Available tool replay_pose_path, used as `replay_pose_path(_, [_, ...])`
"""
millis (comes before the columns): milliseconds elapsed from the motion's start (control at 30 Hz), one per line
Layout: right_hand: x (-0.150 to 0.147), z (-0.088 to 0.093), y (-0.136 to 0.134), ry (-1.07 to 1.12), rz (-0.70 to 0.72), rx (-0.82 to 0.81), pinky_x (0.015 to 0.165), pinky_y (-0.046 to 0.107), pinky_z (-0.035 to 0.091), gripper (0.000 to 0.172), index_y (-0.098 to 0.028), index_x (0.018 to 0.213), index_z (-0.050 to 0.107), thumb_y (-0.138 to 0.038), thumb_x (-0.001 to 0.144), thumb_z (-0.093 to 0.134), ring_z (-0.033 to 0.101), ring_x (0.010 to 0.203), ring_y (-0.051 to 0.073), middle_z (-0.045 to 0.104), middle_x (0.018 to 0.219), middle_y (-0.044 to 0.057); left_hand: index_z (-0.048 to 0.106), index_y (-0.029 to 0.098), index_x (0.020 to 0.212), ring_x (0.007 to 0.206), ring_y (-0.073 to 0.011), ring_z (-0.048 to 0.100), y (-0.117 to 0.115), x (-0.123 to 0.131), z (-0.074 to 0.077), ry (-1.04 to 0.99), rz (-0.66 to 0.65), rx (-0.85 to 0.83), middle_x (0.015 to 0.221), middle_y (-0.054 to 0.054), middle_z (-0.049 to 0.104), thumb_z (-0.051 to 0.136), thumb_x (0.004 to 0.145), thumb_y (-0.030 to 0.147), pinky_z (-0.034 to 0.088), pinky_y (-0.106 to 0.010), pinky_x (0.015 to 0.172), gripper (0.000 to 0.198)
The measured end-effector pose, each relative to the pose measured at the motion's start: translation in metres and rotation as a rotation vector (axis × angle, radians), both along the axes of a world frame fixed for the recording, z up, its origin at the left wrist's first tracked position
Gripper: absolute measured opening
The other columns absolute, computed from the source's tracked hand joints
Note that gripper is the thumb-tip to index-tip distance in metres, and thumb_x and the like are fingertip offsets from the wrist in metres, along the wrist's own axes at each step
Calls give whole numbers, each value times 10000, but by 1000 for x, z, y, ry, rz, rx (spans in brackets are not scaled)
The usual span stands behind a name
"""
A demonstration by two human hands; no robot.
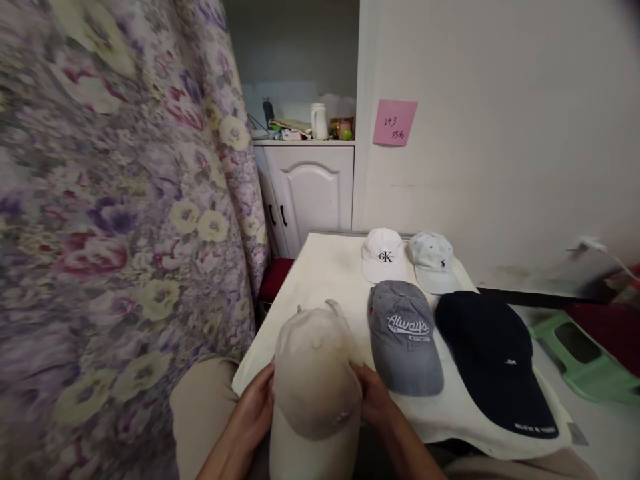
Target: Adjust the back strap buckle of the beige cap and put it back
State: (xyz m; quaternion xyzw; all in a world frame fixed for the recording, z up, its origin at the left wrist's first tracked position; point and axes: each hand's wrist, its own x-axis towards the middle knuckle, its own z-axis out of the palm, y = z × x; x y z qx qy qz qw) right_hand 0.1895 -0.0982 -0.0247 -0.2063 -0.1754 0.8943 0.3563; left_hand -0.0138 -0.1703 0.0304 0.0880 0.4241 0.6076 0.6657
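Note:
A beige baseball cap [317,373] is held between my two hands at the near edge of the table, its brim pointing toward me and its back strap toward the far side. My left hand [257,403] grips the cap's left side, with the fingertips partly hidden by the cap. On the opposite side my right hand [373,393] is closed on the cap's edge. To the right of it lies a grey cap [405,340] with "Always" lettering. Beside that is a black cap [487,360] with white letters on its brim.
Farther back on the cream-covered table [320,267] sit a white cap [384,257] with CK lettering and a pale blue cap [433,260]. A floral curtain [125,233] hangs close on the left. A green stool [580,360] stands at the right, and a white cabinet [315,193] behind.

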Motion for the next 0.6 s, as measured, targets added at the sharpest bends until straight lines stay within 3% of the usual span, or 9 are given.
replay_pose_path(133, [6,6,-4,56,-58,35,740,367,566,368,-179,849,743,-301,529,879,729,735,266,779,728,42,690,158,1191,1015,-398,700,5,4,20,98,-3,32,1069,-127,770,867,625,309,552,-465,877,612])
replay_pose_path(333, [20,35,-8,117,-136,143,803,433,562,353,-218,807,696,-361,524,850,717,895,329,773,755,61,722,187,1085,1030,-378,699,-12,3,27,69,89,54,1047,-97,779,901,596,323,563,-439,876,538])
replay_pose_path(600, [32,66,-18,86,-98,236,762,451,580,332,-246,829,692,-372,554,829,708,879,337,759,738,54,750,204,774,943,-331,739,-26,9,56,29,187,64,795,-17,801,941,499,221,595,-383,874,335])
